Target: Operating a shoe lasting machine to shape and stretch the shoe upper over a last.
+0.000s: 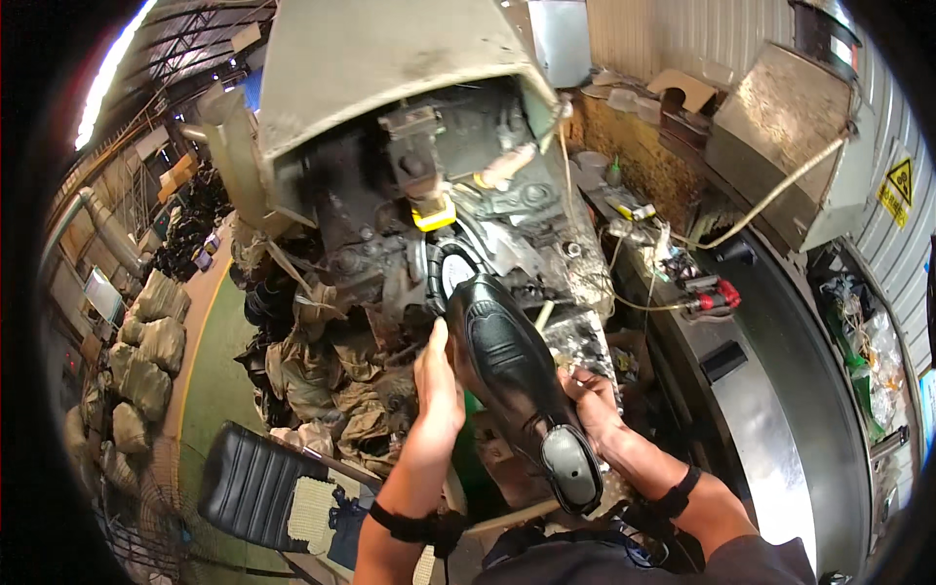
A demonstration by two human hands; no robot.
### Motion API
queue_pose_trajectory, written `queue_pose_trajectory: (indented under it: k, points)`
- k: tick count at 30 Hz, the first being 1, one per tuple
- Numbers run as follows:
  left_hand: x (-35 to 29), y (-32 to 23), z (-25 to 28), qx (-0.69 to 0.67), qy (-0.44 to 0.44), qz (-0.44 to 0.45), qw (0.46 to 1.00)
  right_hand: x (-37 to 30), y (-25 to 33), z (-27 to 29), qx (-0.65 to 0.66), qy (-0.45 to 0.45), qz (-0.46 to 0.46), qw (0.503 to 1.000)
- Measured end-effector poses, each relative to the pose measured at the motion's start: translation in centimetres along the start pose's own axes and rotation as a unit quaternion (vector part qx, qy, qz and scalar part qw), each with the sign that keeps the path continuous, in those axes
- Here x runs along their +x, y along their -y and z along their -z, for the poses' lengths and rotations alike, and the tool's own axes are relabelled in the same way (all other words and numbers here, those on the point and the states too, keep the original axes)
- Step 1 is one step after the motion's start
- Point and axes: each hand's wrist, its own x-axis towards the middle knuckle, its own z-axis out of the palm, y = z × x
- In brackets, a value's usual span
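Observation:
A black leather boot (507,351) lies lengthwise between my hands, tilted over the front of a machine. At its near end a grey oval piece (571,462) with a small hole shows in the opening. Along the boot's left side lies my left hand (439,395), its visible digits straight against it and the rest partly hidden. My right hand (593,405) grips the right side with bent fingers. Just beyond the boot's far end sits a black ribbed ring with a pale oval centre (455,271), beneath a yellow-edged machine head (433,213).
A large beige hood (390,58) covers the grimy machine (361,258). Cloth bundles (331,390) are heaped to its left, near a black padded chair (258,473). A long metal channel (770,419) curves along the right, with a red tool (717,297) on its edge.

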Motion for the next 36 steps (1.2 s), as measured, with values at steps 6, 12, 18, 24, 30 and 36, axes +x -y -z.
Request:
queue_pose_trajectory:
  k: [6,12,18,24,30,36]
  points:
    - [0.3,1.1,4.4,-0.139,0.034,0.033,0.989,6.2,-3.0,-5.1,0.087,-0.01,-0.062,0.994]
    - [5.1,2.1,5.0,-0.145,-0.049,0.064,0.986,8.4,-0.9,-9.2,0.062,0.027,-0.062,0.996]
    - [8.1,1.0,4.0,-0.097,-0.107,0.127,0.981,13.4,-2.2,-9.0,0.122,0.049,-0.097,0.987]
    - [9.7,1.9,4.5,-0.158,-0.101,0.162,0.969,14.2,-2.4,-9.8,0.103,0.0,-0.067,0.992]
    - [10.7,2.8,4.7,-0.19,-0.094,0.152,0.965,15.7,-3.8,-8.3,0.148,0.001,-0.097,0.984]
    - [12.5,5.5,5.8,-0.237,-0.088,0.146,0.956,16.6,-4.2,-8.0,0.083,-0.017,-0.1,0.991]
